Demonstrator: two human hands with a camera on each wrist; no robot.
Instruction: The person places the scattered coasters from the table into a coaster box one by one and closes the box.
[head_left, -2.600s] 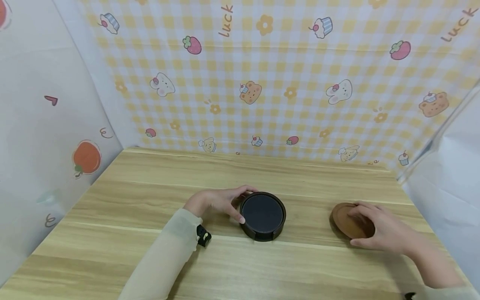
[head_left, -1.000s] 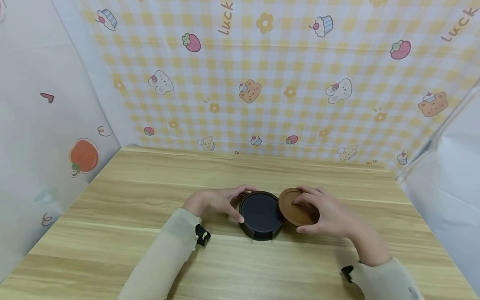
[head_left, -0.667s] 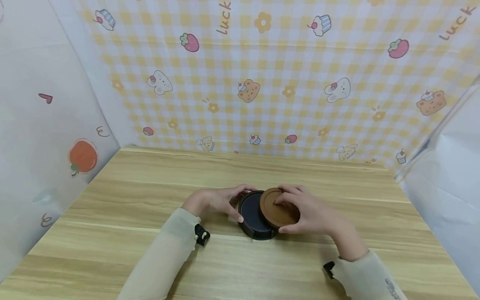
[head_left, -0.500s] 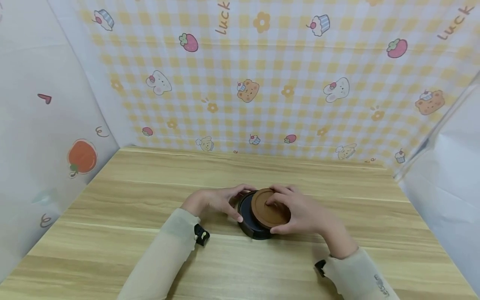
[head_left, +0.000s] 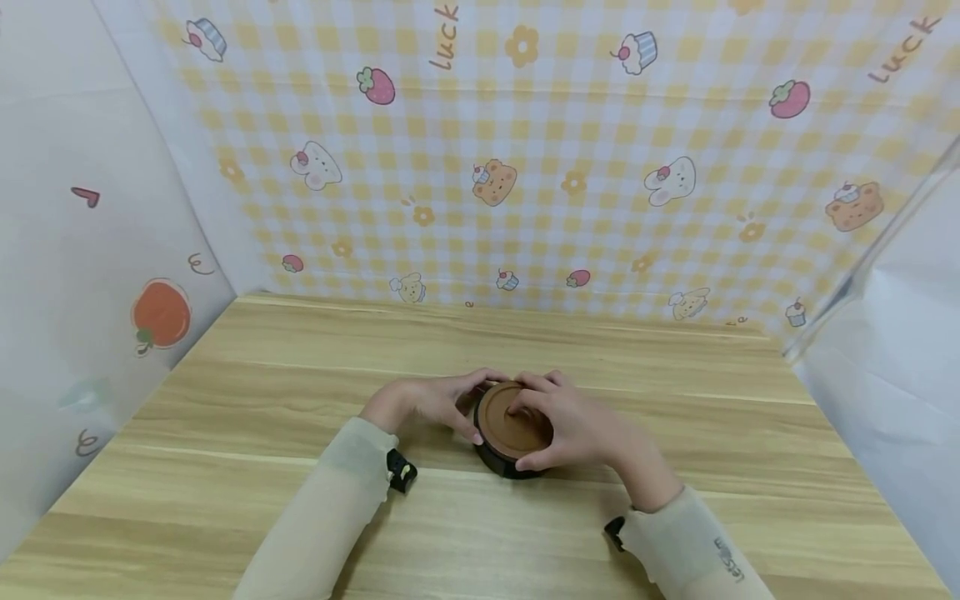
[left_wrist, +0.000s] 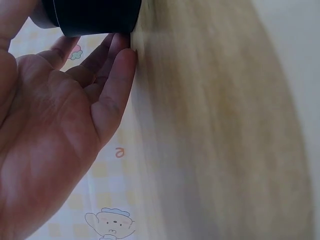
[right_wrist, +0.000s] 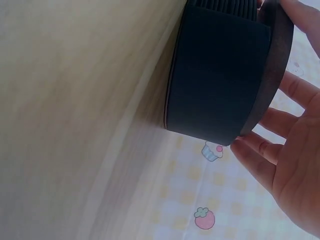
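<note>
A round black coaster holder (head_left: 504, 463) stands on the wooden table, with ridged stacked edges visible through its side gap in the right wrist view. My left hand (head_left: 438, 402) grips its left side, thumb in front and fingers behind. Over the holder's top lies a round brown wooden coaster (head_left: 498, 421) with a raised rim. My right hand (head_left: 581, 427) holds this coaster from the right, thumb at the near edge, a fingertip on its face and other fingers at the far edge. In the right wrist view the coaster (right_wrist: 279, 60) sits against the holder's upper rim.
The pale wooden table (head_left: 300, 350) runs back to a yellow checked cloth (head_left: 420, 158) with cartoon prints. White sheets (head_left: 67, 250) close in both sides. Black wrist straps (head_left: 401, 471) show at the sleeve cuffs.
My right hand has carried the brown coaster leftward from the table's right side until it covers the black holder's top. The left hand has kept its grip on the holder.
</note>
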